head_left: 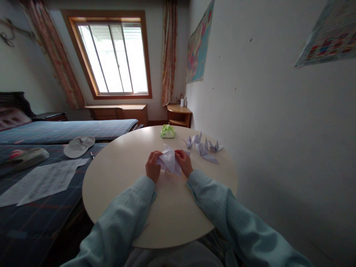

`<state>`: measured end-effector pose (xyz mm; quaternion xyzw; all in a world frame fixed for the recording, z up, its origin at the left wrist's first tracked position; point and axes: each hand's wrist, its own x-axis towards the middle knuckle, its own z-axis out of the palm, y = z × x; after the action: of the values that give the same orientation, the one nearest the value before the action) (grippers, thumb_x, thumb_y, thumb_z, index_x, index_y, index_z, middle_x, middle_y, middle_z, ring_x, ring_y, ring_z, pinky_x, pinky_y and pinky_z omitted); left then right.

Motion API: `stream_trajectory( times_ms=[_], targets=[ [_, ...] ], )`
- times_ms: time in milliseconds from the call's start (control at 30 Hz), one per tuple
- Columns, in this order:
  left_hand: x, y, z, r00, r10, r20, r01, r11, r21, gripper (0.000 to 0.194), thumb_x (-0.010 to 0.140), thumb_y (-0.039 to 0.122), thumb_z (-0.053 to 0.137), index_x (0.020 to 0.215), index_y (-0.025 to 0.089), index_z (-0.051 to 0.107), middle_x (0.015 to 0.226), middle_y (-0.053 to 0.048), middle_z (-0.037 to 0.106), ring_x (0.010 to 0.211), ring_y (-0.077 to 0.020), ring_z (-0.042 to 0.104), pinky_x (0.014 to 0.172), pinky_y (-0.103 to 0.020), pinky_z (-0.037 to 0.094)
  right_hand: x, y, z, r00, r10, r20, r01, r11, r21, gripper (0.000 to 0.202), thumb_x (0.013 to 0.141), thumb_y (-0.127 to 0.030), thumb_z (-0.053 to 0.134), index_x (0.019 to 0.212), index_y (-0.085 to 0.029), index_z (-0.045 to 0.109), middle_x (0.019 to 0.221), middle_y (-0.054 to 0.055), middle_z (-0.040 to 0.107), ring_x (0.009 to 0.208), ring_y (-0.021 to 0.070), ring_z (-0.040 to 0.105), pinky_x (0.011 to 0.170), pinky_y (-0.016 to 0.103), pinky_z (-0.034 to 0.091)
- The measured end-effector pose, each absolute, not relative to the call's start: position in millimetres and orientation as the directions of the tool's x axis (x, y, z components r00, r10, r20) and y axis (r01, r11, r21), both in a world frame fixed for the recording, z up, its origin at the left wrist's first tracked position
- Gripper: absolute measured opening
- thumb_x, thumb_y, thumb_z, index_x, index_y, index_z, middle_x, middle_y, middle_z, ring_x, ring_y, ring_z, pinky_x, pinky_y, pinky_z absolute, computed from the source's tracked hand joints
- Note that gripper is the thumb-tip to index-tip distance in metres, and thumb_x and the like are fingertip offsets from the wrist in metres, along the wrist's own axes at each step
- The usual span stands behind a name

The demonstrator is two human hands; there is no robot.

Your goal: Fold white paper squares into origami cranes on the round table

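A folded sheet of white paper (170, 161) is held up over the round table, creased into several pointed flaps. My left hand (153, 165) grips its left edge, fingers closed on it. On the other side my right hand (184, 161) pinches the right part of the same folded paper. Both hands are just above the tabletop. Several finished paper cranes (203, 148) stand beyond my right hand, near the table's right edge. The fingertips are partly hidden behind the paper.
The round cream table (116, 178) fills the middle. A green tissue pack (168, 131) lies toward its far edge. On the left, a bed (69, 129) holds a cap (79, 146), printed sheets (52, 180) and a pen (92, 155). A white wall (267, 122) borders the right side.
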<state>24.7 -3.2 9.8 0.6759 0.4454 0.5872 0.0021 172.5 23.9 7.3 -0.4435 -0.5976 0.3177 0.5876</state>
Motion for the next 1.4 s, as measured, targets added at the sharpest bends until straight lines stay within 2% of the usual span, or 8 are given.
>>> stream_trajectory(
  times_ms=[167,300,467,567,667,900,1133,1400],
  targets=[
    [24.9,-0.9,8.5,-0.123,0.598,0.792,0.607,-0.586,0.537,0.034,0.06,-0.001,0.037,0.084,0.018,0.052,0.087,-0.002,0.054,0.084,-0.0135,0.051,0.073,-0.024,0.041,173.1,25.0,7.8,0.147,0.907,0.395,0.113,0.381,-0.918,0.025,0.067,-0.028,0.046,0.089,-0.018,0.053,0.073,0.001,0.06,0.065,0.0125,0.054,0.06,0.024,0.043],
    [24.2,0.2,7.5,-0.122,0.615,0.779,0.607,-0.575,0.549,0.034,0.061,0.0,0.038,0.086,0.019,0.052,0.087,-0.002,0.055,0.084,-0.0133,0.051,0.073,-0.023,0.041,173.1,25.0,7.8,0.19,0.889,0.417,0.14,0.396,-0.908,0.025,0.067,-0.027,0.045,0.089,-0.018,0.052,0.072,0.001,0.06,0.063,0.0126,0.053,0.059,0.024,0.042],
    [23.1,2.1,4.6,-0.13,0.644,0.754,0.618,-0.542,0.569,0.037,0.059,0.0,0.036,0.087,0.018,0.053,0.083,-0.001,0.057,0.079,-0.0134,0.053,0.068,-0.022,0.042,174.5,22.8,11.2,0.191,0.857,0.478,0.245,0.43,-0.869,0.02,0.069,-0.024,0.04,0.075,-0.018,0.057,0.078,0.003,0.061,0.074,0.0151,0.054,0.072,0.028,0.041],
    [22.7,2.5,3.4,-0.13,0.655,0.744,0.62,-0.532,0.576,0.041,0.057,0.0,0.034,0.088,0.018,0.053,0.083,-0.001,0.058,0.078,-0.0138,0.054,0.068,-0.023,0.042,174.6,21.4,13.3,0.159,0.884,0.44,0.255,0.394,-0.883,0.025,0.07,-0.023,0.039,0.079,-0.018,0.061,0.081,0.003,0.062,0.077,0.0157,0.054,0.075,0.029,0.041],
    [22.3,2.3,3.9,-0.138,0.657,0.741,0.611,-0.533,0.585,0.043,0.055,0.0,0.034,0.088,0.018,0.054,0.082,-0.001,0.059,0.078,-0.014,0.054,0.068,-0.023,0.042,173.6,21.3,12.9,0.114,0.909,0.402,0.255,0.364,-0.896,0.027,0.068,-0.027,0.045,0.088,-0.018,0.06,0.086,0.004,0.062,0.076,0.0161,0.053,0.073,0.03,0.041],
    [21.7,0.8,5.4,-0.136,0.652,0.746,0.608,-0.54,0.582,0.047,0.055,0.0,0.033,0.092,0.018,0.055,0.087,-0.002,0.061,0.083,-0.0145,0.055,0.073,-0.024,0.043,170.1,22.7,8.5,0.044,0.89,0.454,0.237,0.432,-0.87,0.041,0.059,-0.029,0.059,0.098,-0.017,0.054,0.1,0.007,0.057,0.086,0.0166,0.052,0.08,0.031,0.039],
    [22.2,1.7,1.8,-0.067,0.64,0.765,0.614,-0.578,0.537,0.048,0.058,-0.001,0.034,0.095,0.019,0.057,0.092,-0.002,0.062,0.086,-0.0135,0.056,0.075,-0.024,0.044,172.3,22.0,10.7,0.119,0.9,0.42,0.253,0.381,-0.889,0.026,0.065,-0.029,0.052,0.089,-0.018,0.051,0.092,0.005,0.057,0.084,0.0161,0.052,0.077,0.031,0.04],
    [22.8,1.3,1.2,-0.081,0.659,0.748,0.622,-0.553,0.554,0.05,0.058,-0.001,0.035,0.097,0.021,0.057,0.093,-0.001,0.063,0.086,-0.0137,0.057,0.074,-0.024,0.045,172.9,24.7,8.2,0.18,0.886,0.426,0.247,0.379,-0.892,0.023,0.066,-0.027,0.051,0.087,-0.019,0.049,0.092,0.005,0.058,0.086,0.0162,0.053,0.077,0.03,0.04]
  ],
)
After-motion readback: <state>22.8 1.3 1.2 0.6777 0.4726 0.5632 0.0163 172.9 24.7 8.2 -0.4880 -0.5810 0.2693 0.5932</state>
